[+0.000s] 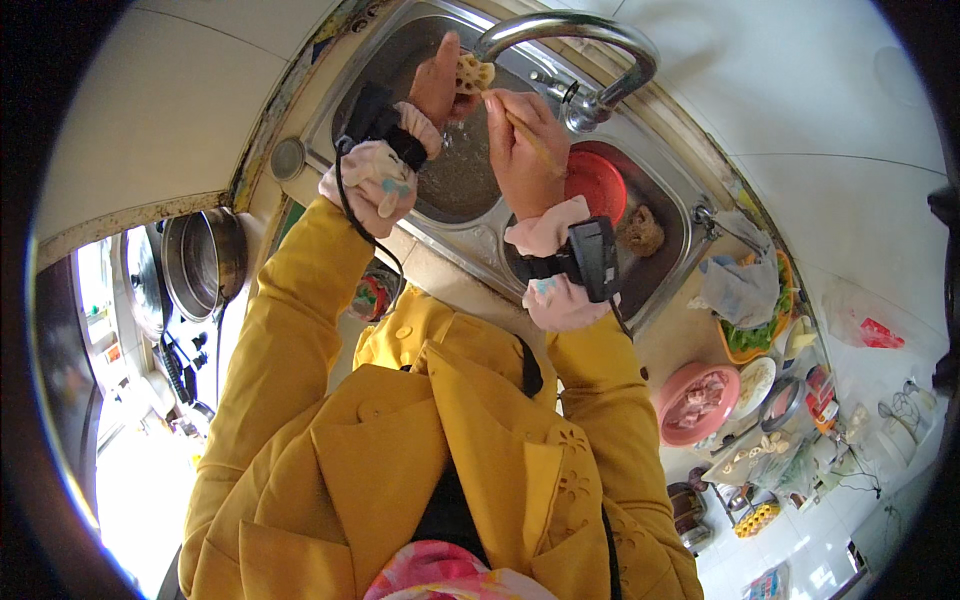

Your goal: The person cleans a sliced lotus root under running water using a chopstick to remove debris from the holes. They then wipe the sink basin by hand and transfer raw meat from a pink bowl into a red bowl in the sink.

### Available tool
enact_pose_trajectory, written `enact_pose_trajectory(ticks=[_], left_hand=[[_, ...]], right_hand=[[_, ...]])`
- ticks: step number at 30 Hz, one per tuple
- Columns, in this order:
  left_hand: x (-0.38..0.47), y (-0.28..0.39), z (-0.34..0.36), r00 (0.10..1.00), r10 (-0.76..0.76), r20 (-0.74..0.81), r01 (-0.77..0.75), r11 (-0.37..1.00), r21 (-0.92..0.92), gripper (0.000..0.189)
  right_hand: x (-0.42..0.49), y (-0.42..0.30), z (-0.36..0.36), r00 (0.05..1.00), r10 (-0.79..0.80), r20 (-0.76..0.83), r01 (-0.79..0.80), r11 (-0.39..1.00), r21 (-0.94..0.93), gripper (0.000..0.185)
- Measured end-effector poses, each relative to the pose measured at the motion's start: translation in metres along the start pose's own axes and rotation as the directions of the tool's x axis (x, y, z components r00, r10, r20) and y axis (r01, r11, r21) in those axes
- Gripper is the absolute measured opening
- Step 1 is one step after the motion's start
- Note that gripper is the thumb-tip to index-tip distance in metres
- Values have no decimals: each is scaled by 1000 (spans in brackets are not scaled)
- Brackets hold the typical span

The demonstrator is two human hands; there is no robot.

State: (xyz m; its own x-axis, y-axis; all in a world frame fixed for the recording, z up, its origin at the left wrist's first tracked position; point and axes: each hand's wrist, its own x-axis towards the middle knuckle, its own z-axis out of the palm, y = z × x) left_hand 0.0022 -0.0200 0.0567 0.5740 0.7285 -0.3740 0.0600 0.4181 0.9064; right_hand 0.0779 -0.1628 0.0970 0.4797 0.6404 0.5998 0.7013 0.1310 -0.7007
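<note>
My left hand holds a piece of lotus root over the left basin of a steel sink, its holed cut face turned towards my right hand. Between the fingers of my right hand is a thin wooden stick, perhaps a chopstick. The stick's tip is at the lower edge of the lotus root; whether it enters a hole I cannot tell. The chrome faucet arches just above both hands, its spout end close to the root. Water stands in the basin below.
In the right basin are a red bowl and a brown scrubber. To the right, the counter holds a pink basin of meat, an orange basket of greens and a board with slices. A pot stands at left.
</note>
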Motion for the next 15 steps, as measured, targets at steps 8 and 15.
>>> enact_pose_trajectory(ticks=[8,15], left_hand=[[-4,0,-3,994,93,63,-98,992,84,60],[6,-5,-30,999,-17,33,17,1000,-13,65]], right_hand=[[2,-3,-4,999,27,-25,-26,999,46,2],[5,-2,-25,981,158,-117,-147,985,93,20]])
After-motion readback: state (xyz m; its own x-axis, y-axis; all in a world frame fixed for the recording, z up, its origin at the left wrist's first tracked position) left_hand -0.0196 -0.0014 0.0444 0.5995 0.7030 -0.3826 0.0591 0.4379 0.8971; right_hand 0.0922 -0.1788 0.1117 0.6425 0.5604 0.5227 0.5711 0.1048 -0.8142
